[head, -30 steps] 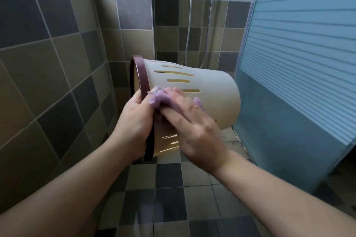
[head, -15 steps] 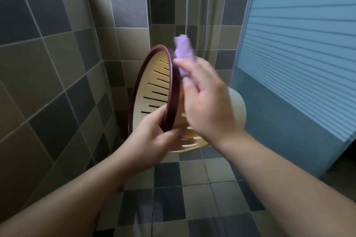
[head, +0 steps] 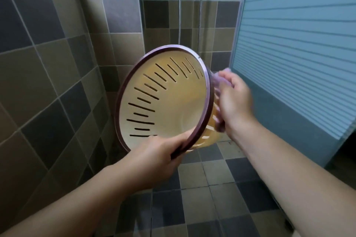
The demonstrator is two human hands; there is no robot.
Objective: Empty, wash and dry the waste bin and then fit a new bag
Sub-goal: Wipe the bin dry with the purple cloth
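A cream waste bin (head: 165,102) with slotted walls and a dark maroon rim is held in the air, its open mouth turned toward me. It is empty inside. My left hand (head: 154,157) grips the rim at its lower edge. My right hand (head: 234,100) holds a purple cloth (head: 216,84) against the bin's outer wall on the right, just behind the rim. Most of the cloth is hidden between hand and bin. The right hand is blurred.
Brown and grey tiled walls close in on the left and behind the bin. A frosted glass shower screen (head: 296,44) stands to the right. Two shower hoses (head: 180,5) hang at the back. The floor (head: 208,188) below is checkered tile.
The bin has turned from lying sideways to facing its mouth at me. My right hand with the cloth moved from the bin's side, over the top rim, down to the right outer wall.
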